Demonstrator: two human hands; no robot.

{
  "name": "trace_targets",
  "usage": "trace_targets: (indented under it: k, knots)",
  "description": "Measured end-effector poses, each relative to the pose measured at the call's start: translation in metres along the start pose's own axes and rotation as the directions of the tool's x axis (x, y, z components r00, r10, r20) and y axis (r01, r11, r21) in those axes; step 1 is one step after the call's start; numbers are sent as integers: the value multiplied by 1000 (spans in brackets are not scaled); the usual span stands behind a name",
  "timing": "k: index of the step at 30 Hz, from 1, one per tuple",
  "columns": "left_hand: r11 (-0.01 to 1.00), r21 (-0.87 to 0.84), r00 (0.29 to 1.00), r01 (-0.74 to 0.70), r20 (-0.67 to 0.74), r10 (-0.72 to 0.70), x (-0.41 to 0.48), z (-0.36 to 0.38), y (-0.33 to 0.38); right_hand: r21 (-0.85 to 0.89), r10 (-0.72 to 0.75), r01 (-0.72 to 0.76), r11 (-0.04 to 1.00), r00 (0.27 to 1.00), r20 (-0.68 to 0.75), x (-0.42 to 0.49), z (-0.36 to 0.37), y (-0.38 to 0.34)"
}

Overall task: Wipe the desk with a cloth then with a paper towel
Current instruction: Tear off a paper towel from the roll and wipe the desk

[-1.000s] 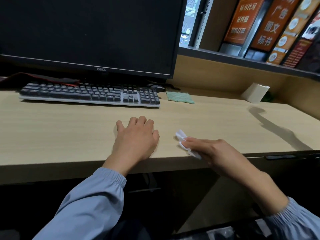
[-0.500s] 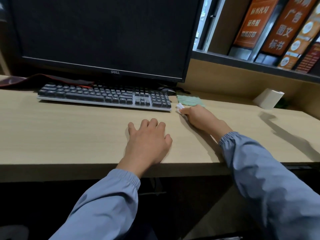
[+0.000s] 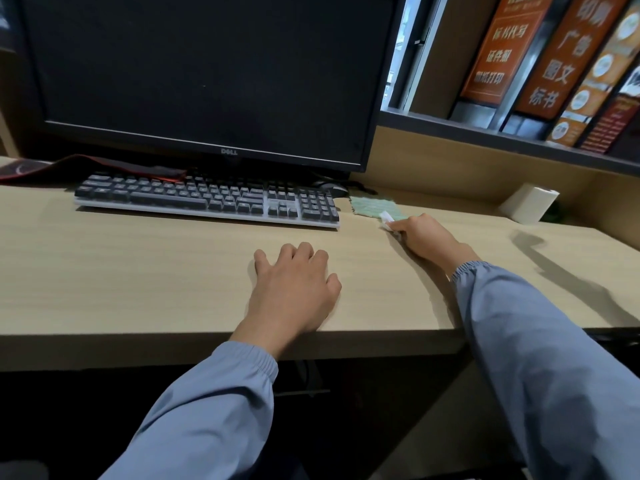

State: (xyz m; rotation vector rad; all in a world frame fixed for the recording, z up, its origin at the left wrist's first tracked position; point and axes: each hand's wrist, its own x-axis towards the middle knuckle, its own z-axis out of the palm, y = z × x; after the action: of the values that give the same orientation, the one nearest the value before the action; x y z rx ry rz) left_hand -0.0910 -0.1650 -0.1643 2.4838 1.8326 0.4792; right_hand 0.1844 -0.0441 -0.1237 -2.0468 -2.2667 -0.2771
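Note:
My right hand (image 3: 424, 237) is stretched far across the light wooden desk (image 3: 138, 271) and holds a crumpled white paper towel (image 3: 386, 218) against the surface. The towel's tip overlaps the near edge of a green cloth (image 3: 372, 206) that lies flat beside the keyboard's right end. My left hand (image 3: 294, 289) rests palm down near the desk's front edge, fingers relaxed and holding nothing.
A dark keyboard (image 3: 207, 199) sits in front of a black Dell monitor (image 3: 207, 74). A mouse (image 3: 332, 188) lies behind the cloth. A white paper roll (image 3: 528, 206) stands at the back right under a shelf of orange binders (image 3: 554, 64). A red-edged mat (image 3: 69, 166) lies at the far left.
My right hand slid the paper towel from the desk's front edge away toward the back, up to the green cloth. My left hand stayed in place.

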Motion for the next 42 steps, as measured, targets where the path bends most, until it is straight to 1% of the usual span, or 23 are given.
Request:
trace_targets:
  k: [4, 10, 17, 21, 24, 25, 26, 28, 29, 31, 35, 37, 40, 42]
  knots:
    - [1000, -3, 1000, 2, 4, -2, 0, 0, 0, 14, 18, -19, 1000, 1000, 15, 2, -3, -4]
    - [1000, -2, 1000, 10, 2, -10, 1, -1, 0, 21, -31, 31, 999, 999, 11, -25, -11, -14]
    - [1000, 2, 1000, 15, 18, -15, -1, -1, 2, -15, -146, 146, 989, 989, -2, -94, -22, -21]
    - [1000, 13, 999, 16, 29, -17, -2, -1, 2, 23, -179, 179, 984, 984, 4, -143, -24, -24]
    - [1000, 17, 999, 17, 40, -17, -2, -1, 3, 109, -195, 193, 975, 981, 17, -184, -32, -31]
    - [1000, 20, 999, 15, 42, -16, -2, -1, 3, 104, -210, 208, 973, 978, 16, -196, -35, -34]
    - [1000, 22, 999, 13, 42, -14, -2, -1, 3, 78, -238, 237, 968, 971, 0, -208, -36, -34]
    - [1000, 23, 999, 13, 42, -14, -2, -1, 3, 44, -292, 297, 954, 951, -101, -225, -32, -35]
    - [1000, 22, 999, 14, 43, -15, -2, -1, 3, 12, -304, 309, 951, 942, -143, -231, -28, -36]
    - [1000, 21, 999, 13, 41, -14, -2, -1, 2, -2, -320, 324, 946, 931, -179, -238, -22, -37]
    - [1000, 30, 999, 7, 46, -9, -2, -2, 2, 14, -291, 301, 954, 932, -217, -245, -9, -35]
    - [1000, 28, 999, 14, 52, -15, -2, -2, 2, 68, -236, 255, 965, 948, -212, -248, -4, -27]
    - [999, 32, 999, 13, 52, -14, -1, -2, 4, 92, -153, 173, 981, 969, -193, -248, -2, -9]
    - [999, 33, 999, 13, 51, -14, -1, -2, 4, 67, -162, 177, 982, 968, -190, -244, -6, -5]
